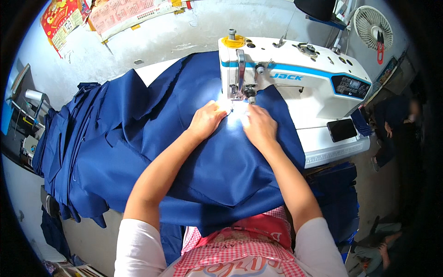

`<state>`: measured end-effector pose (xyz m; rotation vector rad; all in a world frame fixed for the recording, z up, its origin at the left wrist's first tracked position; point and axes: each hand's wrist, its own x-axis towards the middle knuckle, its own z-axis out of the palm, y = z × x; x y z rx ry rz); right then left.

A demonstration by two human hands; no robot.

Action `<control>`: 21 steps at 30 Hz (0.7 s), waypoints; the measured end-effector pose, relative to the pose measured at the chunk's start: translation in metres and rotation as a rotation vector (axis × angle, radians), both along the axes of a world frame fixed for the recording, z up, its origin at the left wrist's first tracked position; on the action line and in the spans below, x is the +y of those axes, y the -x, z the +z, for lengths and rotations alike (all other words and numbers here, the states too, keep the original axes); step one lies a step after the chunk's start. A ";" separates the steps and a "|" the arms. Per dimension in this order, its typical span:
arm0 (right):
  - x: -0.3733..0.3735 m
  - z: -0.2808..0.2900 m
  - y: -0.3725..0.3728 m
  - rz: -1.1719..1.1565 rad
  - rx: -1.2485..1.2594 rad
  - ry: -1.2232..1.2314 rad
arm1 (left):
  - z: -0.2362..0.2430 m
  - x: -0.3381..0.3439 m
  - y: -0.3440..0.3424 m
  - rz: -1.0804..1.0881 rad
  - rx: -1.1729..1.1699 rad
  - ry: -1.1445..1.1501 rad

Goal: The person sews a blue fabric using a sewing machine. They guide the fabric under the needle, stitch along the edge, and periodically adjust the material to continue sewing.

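Note:
A large sheet of navy blue fabric [207, 171] spreads over the table and hangs off its front edge toward my lap. The white sewing machine [318, 87] stands behind it, its lit needle area over the cloth. My left hand [207, 119] is closed on the fabric just left of the needle, fingertips pinching near a small dark notch in the cloth. To the right of the needle, my right hand [259, 123] also has its fingers bent down on the fabric, partly washed out by the lamp's glare.
More navy cloth lies bunched in folds [69, 152] at the left. A black phone [341, 130] rests on the table's right side beside folded dark pieces [361, 121]. Stacked navy fabric [339, 198] sits below right. A fan [373, 28] and red-handled snips [380, 48] are far right; other people are beyond.

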<state>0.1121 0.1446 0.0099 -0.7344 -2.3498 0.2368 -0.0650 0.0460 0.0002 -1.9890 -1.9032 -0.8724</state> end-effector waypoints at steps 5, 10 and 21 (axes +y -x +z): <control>-0.023 0.002 -0.103 -0.520 -0.220 -0.103 | 0.001 -0.016 0.021 -0.259 -0.128 -0.022; -0.003 -0.010 -0.094 -0.334 -0.094 -0.020 | 0.005 -0.017 0.019 -0.252 -0.082 0.127; 0.135 -0.008 -0.035 -0.026 -0.104 -0.230 | 0.004 -0.024 -0.068 0.263 -0.110 0.128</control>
